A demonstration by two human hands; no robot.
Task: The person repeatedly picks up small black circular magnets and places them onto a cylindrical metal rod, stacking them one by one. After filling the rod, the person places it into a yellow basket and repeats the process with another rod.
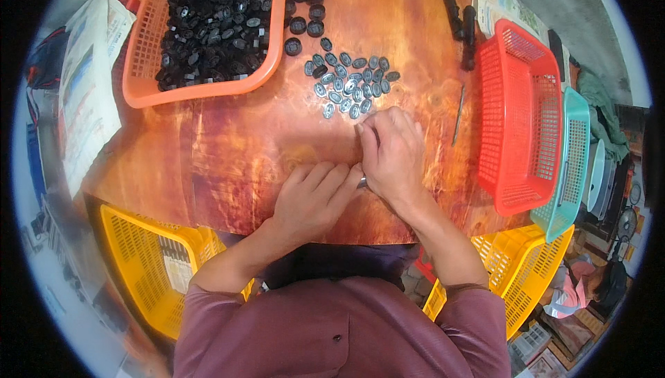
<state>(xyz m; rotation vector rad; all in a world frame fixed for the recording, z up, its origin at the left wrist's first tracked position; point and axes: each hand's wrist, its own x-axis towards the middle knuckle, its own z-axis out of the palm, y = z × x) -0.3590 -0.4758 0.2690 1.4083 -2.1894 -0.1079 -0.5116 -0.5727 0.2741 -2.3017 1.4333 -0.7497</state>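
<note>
Both hands are close together over the front of the wooden table (235, 191). My left hand (310, 196) has its fingers closed, their tips at a small shiny metallic piece (362, 181) that shows between the two hands. My right hand (395, 153) is curled beside that piece; a dark bit shows along its thumb, but what it grips is mostly hidden. Just beyond the right hand lies a loose cluster of small oval dark pieces (357, 94) with silvery raised faces. Several round black pieces (298, 26) sit farther back, next to the orange basket.
An orange basket (131, 76) heaped with black parts (218, 21) stands far left. At right are a red basket (519, 198), a teal basket (576, 142), a thin metal rod (458, 116) and black tool-like bars (451, 7). Yellow crates (138, 267) flank me below; a person (578, 288) is at lower right.
</note>
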